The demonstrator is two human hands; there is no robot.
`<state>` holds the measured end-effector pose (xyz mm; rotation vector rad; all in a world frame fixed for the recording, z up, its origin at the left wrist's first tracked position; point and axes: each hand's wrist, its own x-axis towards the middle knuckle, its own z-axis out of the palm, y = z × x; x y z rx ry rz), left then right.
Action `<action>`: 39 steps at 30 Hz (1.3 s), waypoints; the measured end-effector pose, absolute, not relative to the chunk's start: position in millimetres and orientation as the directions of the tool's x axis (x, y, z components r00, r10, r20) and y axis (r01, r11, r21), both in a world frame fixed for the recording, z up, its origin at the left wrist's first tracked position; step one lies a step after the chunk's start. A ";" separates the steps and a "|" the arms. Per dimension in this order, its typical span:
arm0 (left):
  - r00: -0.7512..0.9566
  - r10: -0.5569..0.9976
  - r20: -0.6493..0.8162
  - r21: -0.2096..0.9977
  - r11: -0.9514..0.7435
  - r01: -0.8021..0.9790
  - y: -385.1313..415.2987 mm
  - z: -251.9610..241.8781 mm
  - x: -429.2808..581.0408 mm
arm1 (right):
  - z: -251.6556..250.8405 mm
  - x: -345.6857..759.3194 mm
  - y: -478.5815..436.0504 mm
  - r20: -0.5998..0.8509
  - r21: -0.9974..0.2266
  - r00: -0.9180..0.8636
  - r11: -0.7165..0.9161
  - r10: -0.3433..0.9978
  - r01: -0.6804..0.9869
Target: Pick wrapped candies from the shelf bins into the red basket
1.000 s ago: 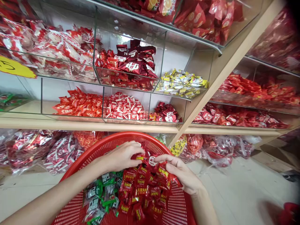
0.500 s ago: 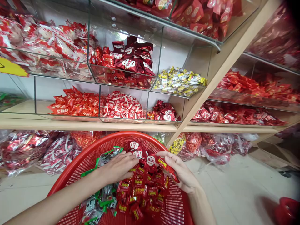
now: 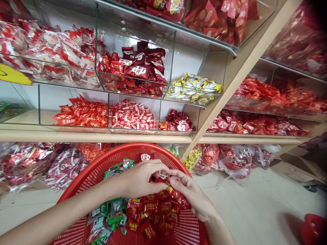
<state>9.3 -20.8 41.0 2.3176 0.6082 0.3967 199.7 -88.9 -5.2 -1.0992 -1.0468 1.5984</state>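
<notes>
A red perforated plastic basket [image 3: 122, 151] holds red wrapped candies [image 3: 152, 206] with yellow lettering and clear-and-green wrapped candies [image 3: 116, 217]. My left hand [image 3: 143, 178] curls over the heap, its thumb and fingers closed around a dark red wrapped candy [image 3: 163, 175] with a white label. Just to the right, my right hand [image 3: 195, 194] is closed on red wrapped candies with yellow lettering, its fingertips meeting those of my left hand. Another dark red packet [image 3: 145, 157] lies at the far side of the basket. Wrists and fingers hide part of the pile.
Wooden shelving [image 3: 76, 136] with clear bins of wrapped sweets rises beyond the basket. Bagged sweets [image 3: 67, 166] sit under the lowest shelf, with more bags [image 3: 233, 161] at right. A red object [image 3: 314, 229] stands on the tiled floor [image 3: 250, 211].
My left hand has moved right, from the left part of the heap to the dark red packets beside my right hand. Its fingers have curled in. My right hand stays nearly in place.
</notes>
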 end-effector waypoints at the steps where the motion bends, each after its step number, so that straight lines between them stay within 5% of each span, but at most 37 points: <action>1: 0.863 0.497 0.091 0.715 -0.636 0.291 -22.9 44.7 12.1 | -4.1 198.1 -89.6 -0.175 -0.952 -0.207 -0.219 0.963 -0.215; 8: 0.937 0.324 0.133 0.754 -0.646 0.116 -18.7 46.9 25.8 | 0.4 195.0 -90.7 -0.146 -0.941 -0.211 -0.202 0.966 -0.273; 14: 0.954 0.296 0.042 0.656 -0.728 0.197 -12.7 50.2 23.0 | -6.3 196.6 -90.7 -0.198 -0.928 -0.237 -0.260 0.951 -0.266; 25: 0.749 0.641 -0.166 0.531 -0.582 0.616 4.2 3.7 -36.9 | -9.4 200.7 -89.1 -0.237 -0.934 -0.137 -0.265 0.962 -0.240; 34: 0.762 0.642 -0.083 0.362 -0.693 0.624 -3.7 -26.0 -27.5 | -7.0 194.3 -90.3 -0.323 -0.851 -0.080 -0.326 0.943 -0.412; 39: 0.738 0.671 0.073 0.474 -0.674 0.566 -21.1 -1.9 -8.1 | -10.8 190.9 -86.6 -0.457 -0.645 -0.107 -0.412 0.883 -0.643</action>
